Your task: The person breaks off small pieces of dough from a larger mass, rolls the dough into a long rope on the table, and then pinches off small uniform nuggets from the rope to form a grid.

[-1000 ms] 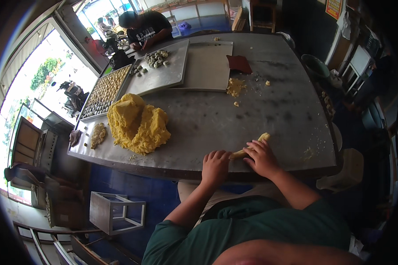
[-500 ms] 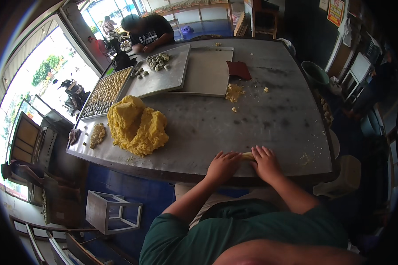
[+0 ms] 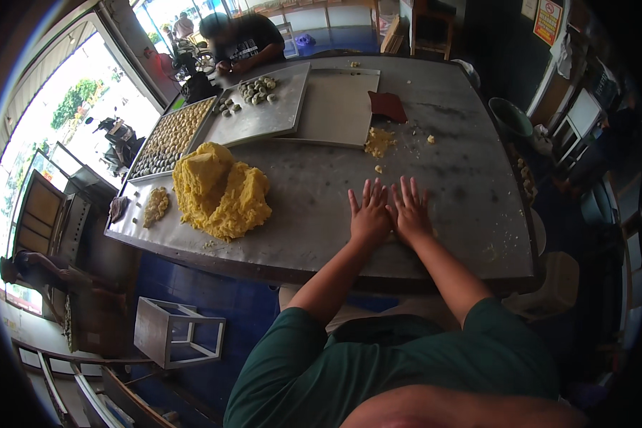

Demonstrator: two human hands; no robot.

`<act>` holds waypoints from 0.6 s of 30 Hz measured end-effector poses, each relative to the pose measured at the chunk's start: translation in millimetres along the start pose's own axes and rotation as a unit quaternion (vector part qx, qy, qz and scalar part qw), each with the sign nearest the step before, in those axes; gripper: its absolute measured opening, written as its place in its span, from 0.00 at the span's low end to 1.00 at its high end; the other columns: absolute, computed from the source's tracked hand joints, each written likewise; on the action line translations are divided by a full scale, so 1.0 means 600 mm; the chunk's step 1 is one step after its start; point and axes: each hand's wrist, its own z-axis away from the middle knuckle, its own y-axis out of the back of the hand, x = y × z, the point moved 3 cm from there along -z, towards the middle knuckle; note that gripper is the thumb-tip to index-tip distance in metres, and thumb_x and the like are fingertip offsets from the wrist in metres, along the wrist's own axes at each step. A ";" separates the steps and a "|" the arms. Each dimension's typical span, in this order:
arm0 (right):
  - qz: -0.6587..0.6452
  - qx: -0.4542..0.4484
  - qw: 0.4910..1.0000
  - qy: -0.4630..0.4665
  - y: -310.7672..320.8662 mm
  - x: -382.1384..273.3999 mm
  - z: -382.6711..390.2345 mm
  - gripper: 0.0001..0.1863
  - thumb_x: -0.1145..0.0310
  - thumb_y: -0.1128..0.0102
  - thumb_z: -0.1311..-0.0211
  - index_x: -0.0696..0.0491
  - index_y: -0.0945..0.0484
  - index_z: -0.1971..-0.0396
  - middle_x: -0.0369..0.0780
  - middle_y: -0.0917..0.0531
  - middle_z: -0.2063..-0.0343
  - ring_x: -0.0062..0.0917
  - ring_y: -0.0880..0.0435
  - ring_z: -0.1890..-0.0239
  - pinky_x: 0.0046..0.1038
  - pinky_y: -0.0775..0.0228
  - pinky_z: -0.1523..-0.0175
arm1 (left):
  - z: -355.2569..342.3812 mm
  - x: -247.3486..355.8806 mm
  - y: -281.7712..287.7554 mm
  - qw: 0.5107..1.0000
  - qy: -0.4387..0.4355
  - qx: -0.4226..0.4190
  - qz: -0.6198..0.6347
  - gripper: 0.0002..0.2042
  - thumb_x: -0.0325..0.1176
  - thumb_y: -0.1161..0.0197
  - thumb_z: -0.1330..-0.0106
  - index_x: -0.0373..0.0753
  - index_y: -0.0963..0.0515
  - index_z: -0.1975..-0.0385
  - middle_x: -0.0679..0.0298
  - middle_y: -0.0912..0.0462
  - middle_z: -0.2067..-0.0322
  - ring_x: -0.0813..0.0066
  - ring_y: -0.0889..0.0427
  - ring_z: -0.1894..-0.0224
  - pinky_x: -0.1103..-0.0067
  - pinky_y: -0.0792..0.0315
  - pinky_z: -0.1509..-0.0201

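Observation:
My left hand (image 3: pixel 369 214) and my right hand (image 3: pixel 410 214) lie side by side, fingers stretched and open, pressing on the steel table (image 3: pixel 471 178). A piece of pale dough (image 3: pixel 391 237) shows a little beneath their heels; the rest of it is hidden. To the left of my hands sits a big crumbly mound of yellow dough (image 3: pixel 220 196), with a smaller beige lump (image 3: pixel 156 207) and a dark lump (image 3: pixel 118 208) beyond it. Yellow crumbs (image 3: pixel 379 141) lie above my fingertips, near a red-brown sheet (image 3: pixel 386 107).
Trays with dough balls (image 3: pixel 170 132) and dark green pieces (image 3: pixel 257 90) stand at the back left, beside an empty-looking tray (image 3: pixel 335 107). A co-worker (image 3: pixel 246 43) leans over the far edge. A white-framed stool (image 3: pixel 178 332) is left of me, a plastic stool (image 3: pixel 549 282) right.
Both my hands have moved forward, away from me, over the dough roll. Their fingers, curved around it earlier, are now stretched flat, and the roll is mostly hidden.

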 end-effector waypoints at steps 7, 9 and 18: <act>-0.154 -0.225 0.956 0.112 0.069 -0.006 0.180 0.39 0.39 0.61 0.24 0.51 0.42 0.24 0.48 0.50 0.21 0.44 0.58 0.19 0.59 0.68 0.21 | 0.173 -0.011 -0.005 0.983 -0.123 -0.134 -0.017 0.31 0.50 0.52 0.24 0.47 0.40 0.24 0.59 0.52 0.20 0.59 0.59 0.18 0.39 0.67 0.23; -0.160 -0.277 0.941 0.111 0.068 -0.016 0.192 0.41 0.36 0.64 0.24 0.51 0.44 0.23 0.49 0.51 0.21 0.46 0.60 0.19 0.60 0.68 0.21 | 0.205 0.026 -0.002 0.983 -0.053 -0.174 0.021 0.30 0.52 0.52 0.24 0.45 0.36 0.26 0.58 0.52 0.20 0.57 0.58 0.18 0.37 0.66 0.24; -0.027 0.013 0.998 0.058 -0.006 0.044 -0.034 0.44 0.35 0.57 0.27 0.49 0.48 0.22 0.49 0.53 0.21 0.48 0.59 0.19 0.60 0.69 0.21 | -0.023 -0.044 -0.007 0.996 -0.082 0.044 -0.010 0.30 0.44 0.50 0.27 0.47 0.39 0.24 0.58 0.52 0.21 0.59 0.57 0.18 0.46 0.66 0.20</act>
